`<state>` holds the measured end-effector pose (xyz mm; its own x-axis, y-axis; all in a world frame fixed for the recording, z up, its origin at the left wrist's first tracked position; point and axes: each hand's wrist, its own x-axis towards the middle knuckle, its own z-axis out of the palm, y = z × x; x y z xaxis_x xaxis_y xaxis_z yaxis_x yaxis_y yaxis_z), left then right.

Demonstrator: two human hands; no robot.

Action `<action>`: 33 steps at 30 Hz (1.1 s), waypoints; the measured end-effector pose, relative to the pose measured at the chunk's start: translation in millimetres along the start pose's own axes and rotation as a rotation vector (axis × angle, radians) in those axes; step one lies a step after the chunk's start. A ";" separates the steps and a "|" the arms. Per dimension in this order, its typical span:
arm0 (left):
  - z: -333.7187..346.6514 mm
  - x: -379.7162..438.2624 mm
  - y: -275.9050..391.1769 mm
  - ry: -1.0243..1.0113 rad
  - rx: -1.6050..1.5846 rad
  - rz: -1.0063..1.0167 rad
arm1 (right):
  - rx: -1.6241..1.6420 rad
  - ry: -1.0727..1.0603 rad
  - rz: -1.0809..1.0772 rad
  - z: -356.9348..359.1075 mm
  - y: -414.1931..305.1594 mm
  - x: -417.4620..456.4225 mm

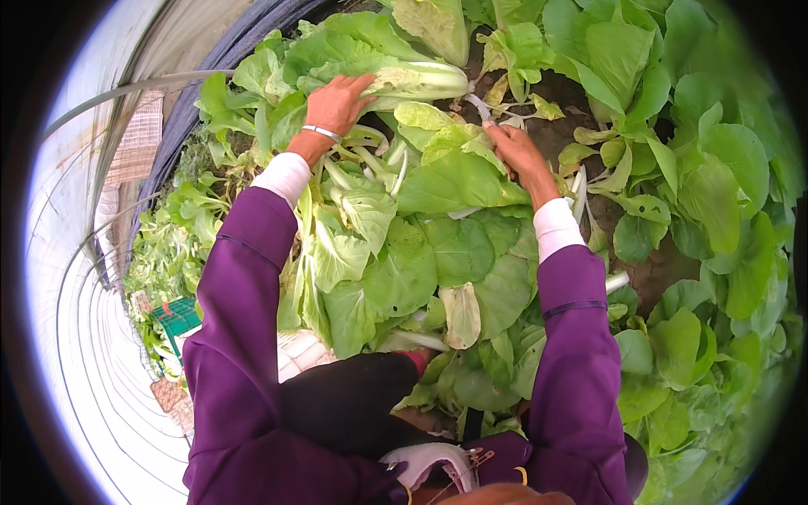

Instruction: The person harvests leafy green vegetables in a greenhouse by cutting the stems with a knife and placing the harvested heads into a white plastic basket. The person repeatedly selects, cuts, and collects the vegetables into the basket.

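Observation:
My left hand point(339, 104) grips the leafy upper part of a Chinese cabbage head point(423, 82). The head lies on its side, its leaves to the left and its pale stem base to the right. In my right hand point(514, 148) is a small knife, its handle hidden by my fingers. The knife's narrow blade point(478, 105) points up and left, its tip close to the stem base; whether it touches cannot be told. Beneath and between my arms lie loose green leaves point(454, 246), some yellowed. A dry, pale leaf point(463, 315) rests among them.
Rows of leafy plants point(713, 170) grow to the right, with bare soil point(663, 271) between. At the left are a plastic-film tunnel wall point(82, 353), a hoop pipe point(139, 82), a green crate point(177, 320) and a pale crate point(300, 353) near my knee.

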<state>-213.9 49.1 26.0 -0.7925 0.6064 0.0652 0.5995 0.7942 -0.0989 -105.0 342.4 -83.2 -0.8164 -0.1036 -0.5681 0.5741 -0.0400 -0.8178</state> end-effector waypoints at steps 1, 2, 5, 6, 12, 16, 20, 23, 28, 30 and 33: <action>-6.6 -7.8 3.8 0.071 -0.013 -0.005 | 0.092 0.042 -0.024 2.2 -0.5 -9.9; -13.1 -16.9 8.0 0.141 -0.025 -0.010 | 0.183 0.083 -0.047 5.0 -0.6 -20.4; -43.4 -39.6 27.2 0.263 -0.049 -0.012 | 0.483 0.211 -0.144 10.4 -15.4 -45.8; -56.7 -47.1 35.9 0.280 -0.059 0.002 | 0.559 0.164 -0.175 14.2 -21.1 -53.6; -104.4 -112.7 71.2 0.270 -0.068 0.070 | 0.845 0.037 -0.326 53.2 -50.2 -121.8; -165.7 -163.6 96.0 0.223 0.106 0.075 | 0.793 0.071 -0.509 76.7 -74.7 -182.1; -220.2 -198.3 113.2 0.262 -0.077 0.038 | 0.478 0.055 -0.622 124.1 -124.8 -249.7; -226.0 -220.5 119.2 0.332 -0.177 -0.053 | 0.335 -0.008 -0.678 163.6 -148.0 -285.5; -237.0 -264.1 125.5 0.497 -0.438 -0.365 | 0.219 -0.081 -0.744 219.4 -161.2 -322.7; -239.9 -279.2 127.2 0.585 -0.474 -0.402 | 0.175 -0.127 -0.738 230.0 -165.5 -332.4; -234.6 -292.9 122.3 0.714 -0.503 -0.374 | 0.121 -0.181 -0.693 241.3 -172.1 -343.3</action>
<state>117.8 -22.1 227.7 -0.7871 0.0583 0.6140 0.4307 0.7645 0.4796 91.4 145.0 274.9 -0.9780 -0.1771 0.1099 -0.0601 -0.2652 -0.9623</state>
